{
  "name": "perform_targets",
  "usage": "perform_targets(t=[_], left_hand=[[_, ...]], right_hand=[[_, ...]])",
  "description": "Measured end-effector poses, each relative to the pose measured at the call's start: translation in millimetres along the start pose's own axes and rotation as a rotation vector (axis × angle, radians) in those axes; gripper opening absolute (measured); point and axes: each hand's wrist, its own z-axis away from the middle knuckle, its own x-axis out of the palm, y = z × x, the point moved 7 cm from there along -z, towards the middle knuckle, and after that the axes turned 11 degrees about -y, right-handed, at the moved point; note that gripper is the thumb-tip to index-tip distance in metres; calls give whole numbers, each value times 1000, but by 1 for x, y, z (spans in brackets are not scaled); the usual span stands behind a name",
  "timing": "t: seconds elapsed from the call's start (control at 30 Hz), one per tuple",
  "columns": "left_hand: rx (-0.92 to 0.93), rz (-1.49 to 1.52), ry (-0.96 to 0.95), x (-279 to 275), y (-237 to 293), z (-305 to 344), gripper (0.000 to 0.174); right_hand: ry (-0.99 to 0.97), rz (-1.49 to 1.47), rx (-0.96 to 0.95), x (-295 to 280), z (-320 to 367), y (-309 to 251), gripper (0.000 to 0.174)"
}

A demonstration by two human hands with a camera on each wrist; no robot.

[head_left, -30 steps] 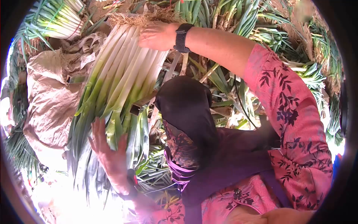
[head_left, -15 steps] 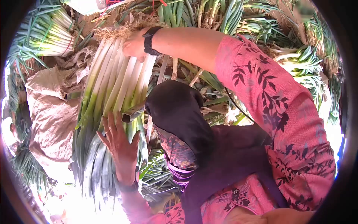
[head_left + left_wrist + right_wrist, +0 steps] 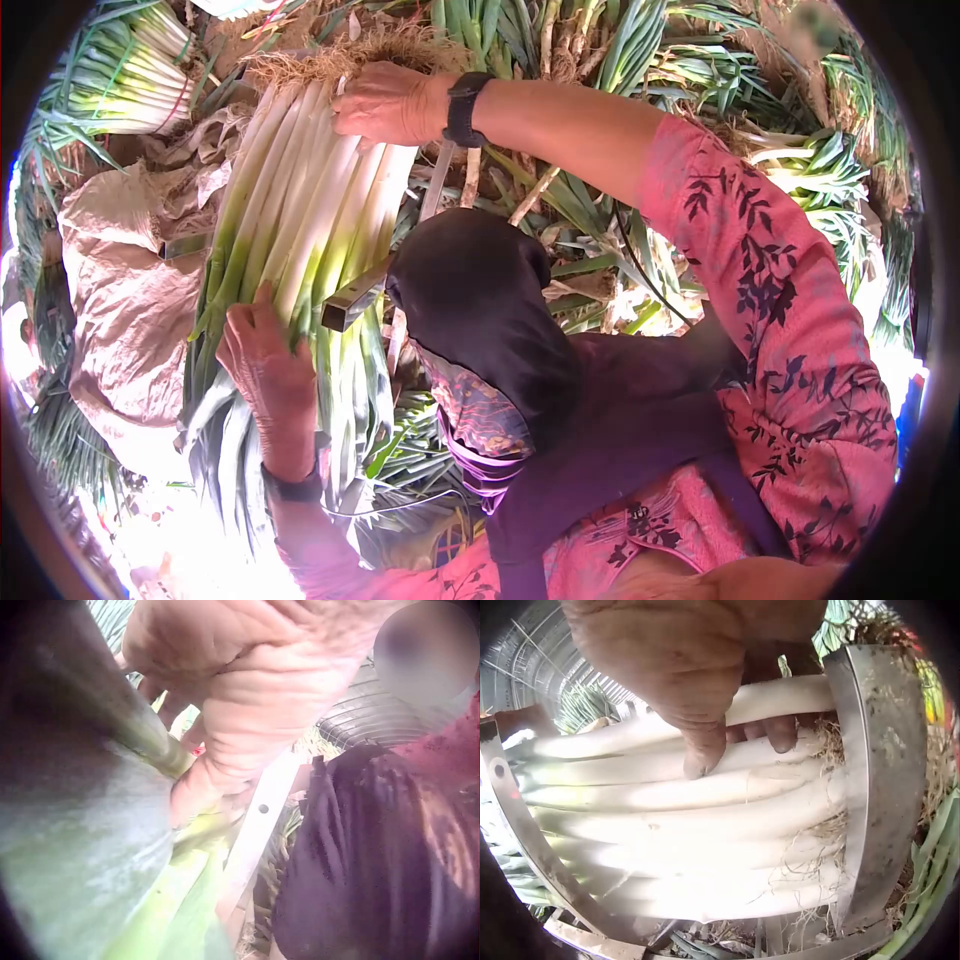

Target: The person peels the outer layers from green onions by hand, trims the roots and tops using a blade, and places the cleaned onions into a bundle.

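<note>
A thick row of large green onions [image 3: 300,200] lies side by side, roots [image 3: 350,55] at the top and dark green leaves [image 3: 240,440] spreading downward in the head view. Near the root end, my right hand [image 3: 385,105] grips a white stem. In the right wrist view its thumb [image 3: 703,754] presses on the stems beside a metal end plate [image 3: 889,765], fingertips curled over one. Lower down, where white turns green, my left hand [image 3: 268,360] pinches the onions. Close up, its thumb [image 3: 195,795] bends against the leaf bases; leaves hide part of the fingers.
A square metal tube [image 3: 345,308] juts out by the onions. Beige sacking [image 3: 135,290] lies to their left, and a tied bundle of green onions [image 3: 135,75] sits at the upper left. More onions [image 3: 820,180] lie at the right. A dark head covering [image 3: 465,270] fills the middle.
My left hand, spread open over the leaves before, has shifted left and up and now pinches the onions. My right hand stays by the roots, a little left of its place one second ago.
</note>
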Motion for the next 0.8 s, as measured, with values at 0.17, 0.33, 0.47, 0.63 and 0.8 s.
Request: perform_targets(t=[0.17, 0.33, 0.47, 0.63, 0.8], left_hand=[[21, 26, -55, -11, 0, 3, 55], [-17, -131, 55, 27, 7, 4, 39], [13, -172, 145, 20, 13, 10, 35], [31, -247, 78, 27, 22, 13, 29], [73, -137, -4, 24, 34, 24, 34]], right_hand=[[-211, -90, 36, -15, -4, 3, 28], [-58, -191, -95, -28, 22, -9, 23], [-13, -120, -210, -33, 31, -13, 20], [-136, -154, -183, -25, 20, -10, 20], [-109, -41, -198, -25, 21, -20, 15]])
